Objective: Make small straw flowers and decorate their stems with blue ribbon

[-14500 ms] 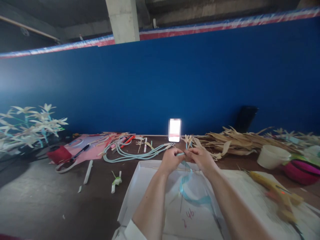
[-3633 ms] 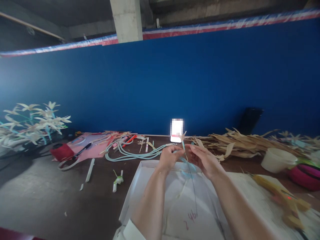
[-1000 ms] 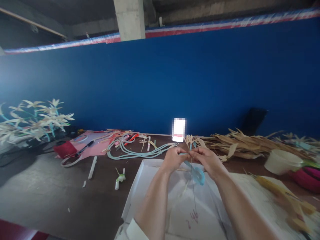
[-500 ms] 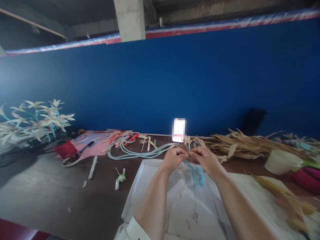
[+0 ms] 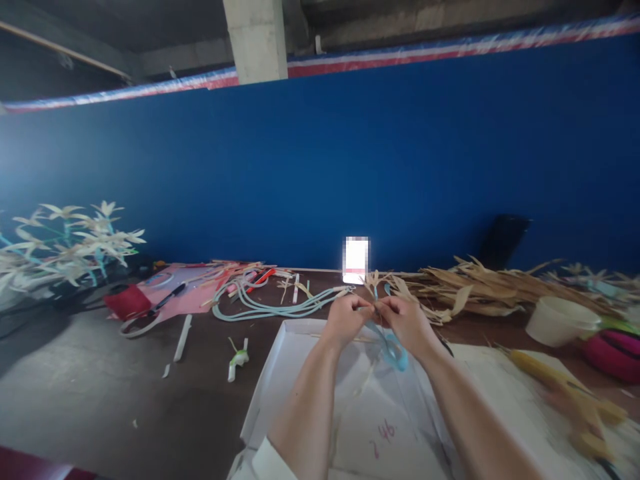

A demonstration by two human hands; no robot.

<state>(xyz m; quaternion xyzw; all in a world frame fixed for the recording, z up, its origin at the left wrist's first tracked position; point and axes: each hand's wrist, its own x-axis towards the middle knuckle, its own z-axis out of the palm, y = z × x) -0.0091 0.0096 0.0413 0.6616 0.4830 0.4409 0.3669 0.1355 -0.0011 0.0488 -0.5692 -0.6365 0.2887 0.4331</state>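
Note:
My left hand point(image 5: 347, 320) and my right hand point(image 5: 406, 323) meet fingertip to fingertip above a shallow white box point(image 5: 280, 373). Both pinch a small dried-leaf flower on a thin stem point(image 5: 373, 288). A light blue ribbon point(image 5: 395, 352) hangs from the pinch and curls in a loop below my right hand. A thin wire drops from the stem toward the box floor, which carries red handwriting point(image 5: 384, 433).
Dried straw leaves point(image 5: 480, 287) lie piled at the back right beside a white cup point(image 5: 560, 320) and a pink object point(image 5: 613, 350). A yellow glue gun point(image 5: 565, 393) rests on the right. Pale blue cords point(image 5: 265, 305), a red cloth point(image 5: 127, 303) and finished pale flowers point(image 5: 65, 247) are on the left. A lit phone point(image 5: 356, 260) leans on the blue wall.
My hands have stayed together at the stem, and the blue ribbon loop has shifted slightly lower and to the left under my right hand. The view moved a little.

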